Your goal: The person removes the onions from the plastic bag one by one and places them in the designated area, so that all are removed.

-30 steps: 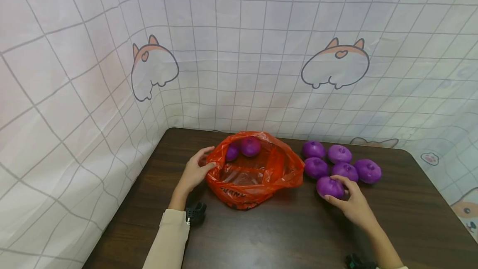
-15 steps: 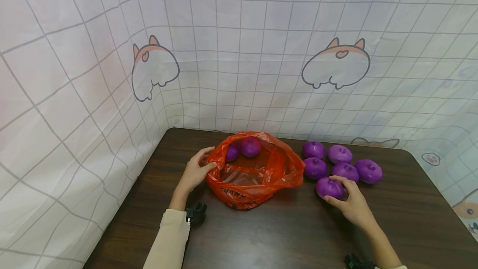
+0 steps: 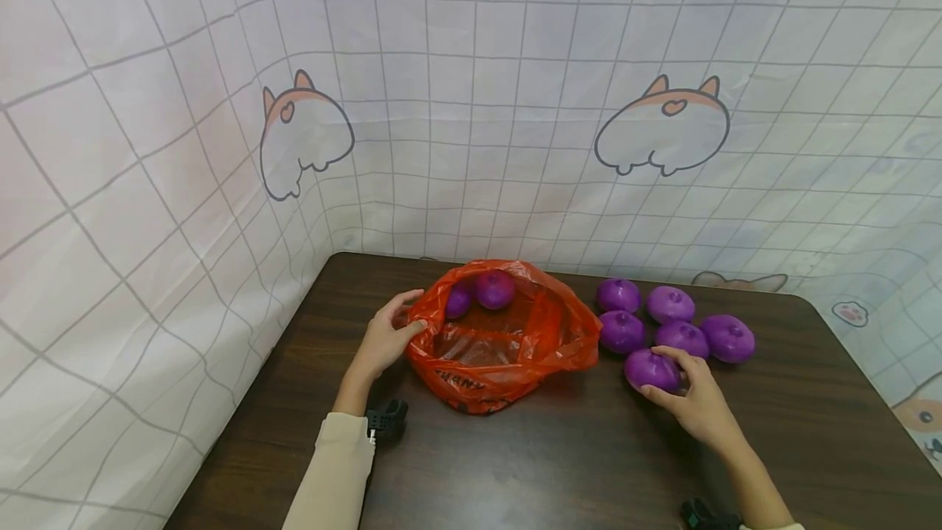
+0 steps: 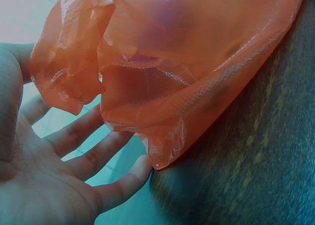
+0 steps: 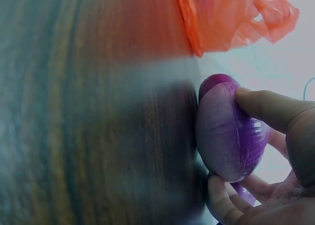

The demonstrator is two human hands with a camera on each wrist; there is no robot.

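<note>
An orange-red plastic bag (image 3: 471,383) with dark lettering lies on the table, its mouth spread wide. Two purple onions (image 3: 495,289) are visible inside it. My left hand (image 3: 384,339) holds the bag's left rim, thumb hooked over the edge. In the left wrist view its other fingers (image 4: 106,151) extend along the outside of the plastic. To the right of the bag, my right hand (image 3: 697,399) grips a purple onion (image 3: 651,370) between thumb and fingers. The right wrist view shows this onion (image 5: 229,136) low at the tabletop, the thumb on its near side.
Several more purple onions (image 3: 670,303) sit in a cluster just beyond the right hand, near the table's back edge. Behind the dark wooden table (image 3: 515,464) hangs a white grid-patterned cloth (image 3: 478,105). A black wrist camera (image 3: 388,419) sits on the left wrist.
Almost nothing differs. Both hands, the bag and the onions stay in practically the same places.
</note>
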